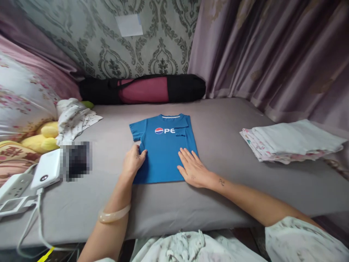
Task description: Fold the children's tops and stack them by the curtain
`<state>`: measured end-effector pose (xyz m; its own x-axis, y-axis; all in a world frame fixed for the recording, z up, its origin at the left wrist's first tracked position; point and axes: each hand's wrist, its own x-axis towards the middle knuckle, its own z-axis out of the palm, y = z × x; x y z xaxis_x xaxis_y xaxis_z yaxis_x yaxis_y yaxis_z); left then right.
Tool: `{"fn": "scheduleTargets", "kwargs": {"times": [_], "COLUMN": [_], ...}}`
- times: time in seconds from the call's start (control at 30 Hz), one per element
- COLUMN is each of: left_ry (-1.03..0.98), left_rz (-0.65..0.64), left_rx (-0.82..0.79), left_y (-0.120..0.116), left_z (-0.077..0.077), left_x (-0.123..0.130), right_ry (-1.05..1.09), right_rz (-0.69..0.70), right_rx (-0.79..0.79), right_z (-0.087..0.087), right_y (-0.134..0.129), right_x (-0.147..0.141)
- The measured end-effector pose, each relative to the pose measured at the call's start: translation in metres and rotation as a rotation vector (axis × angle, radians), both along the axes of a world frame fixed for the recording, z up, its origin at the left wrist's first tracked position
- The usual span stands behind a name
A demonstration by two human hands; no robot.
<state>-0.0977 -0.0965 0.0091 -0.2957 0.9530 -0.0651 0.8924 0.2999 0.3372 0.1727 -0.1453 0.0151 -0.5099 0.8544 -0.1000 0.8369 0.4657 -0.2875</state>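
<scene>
A blue T-shirt (pixel 163 156) with a round logo and the letters "PE" lies face up on the grey sheet. Its right side is folded inward, with that sleeve lying across the chest, while the left sleeve still sticks out. At the shirt's left edge, my left hand (pixel 134 160) is closed on the fabric, thumb on top and the other fingers mostly hidden. My right hand (pixel 193 168) rests flat on the folded right side near the hem, fingers stretched out.
A stack of folded cloths (pixel 291 142) lies to the right. On the left are a white power bank (pixel 47 169) with a cable, a power strip (pixel 15 187), a crumpled cloth (pixel 75 118) and a yellow plush (pixel 45 140). A black-and-red long bag (pixel 143 90) lies along the wall.
</scene>
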Motion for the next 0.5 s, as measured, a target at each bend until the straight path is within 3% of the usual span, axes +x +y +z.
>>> {"fn": "scheduleTargets", "kwargs": {"times": [0.33,0.5], "left_ry": [0.004,-0.025], "left_rz": [-0.004,-0.007], "left_rx": [0.043,0.058], "left_y": [0.0,0.003], "left_z": [-0.003,-0.006], "left_x": [-0.001,-0.003], "right_ry": [0.058,0.031], "right_rz": [0.009,-0.126], "right_rx": [-0.075,0.045], "right_z": [0.01,0.003], "right_y": [0.004,0.02], "right_x": [0.009,0.013]}}
